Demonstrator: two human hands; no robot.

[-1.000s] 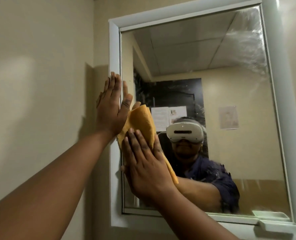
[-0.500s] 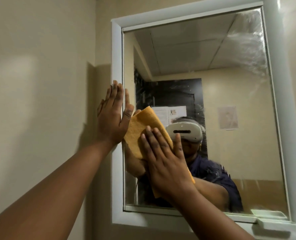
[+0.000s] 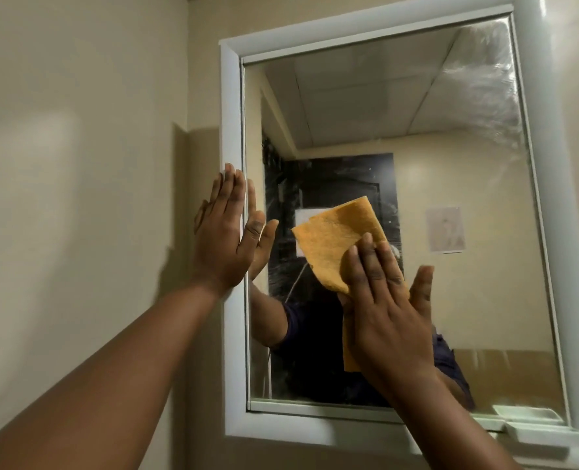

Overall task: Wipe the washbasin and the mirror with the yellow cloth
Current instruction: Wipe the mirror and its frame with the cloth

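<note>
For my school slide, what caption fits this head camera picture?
Right hand presses the yellow cloth on the mirror; left hand rests flat on its white frame.

mirror point(image 3: 434, 205) hangs on beige wall point(image 3: 77, 164) in a white frame point(image 3: 231, 130). yellow cloth point(image 3: 335, 239) lies flat against the glass. small white ledge point(image 3: 546, 434) at frame's lower right corner.

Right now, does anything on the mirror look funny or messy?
Yes. The top right corner of the mirror has whitish, streaky smears, so it looks cloudy there. The right hand presses the yellow cloth lower down, near the middle. Nothing looks cracked or crooked.
</note>
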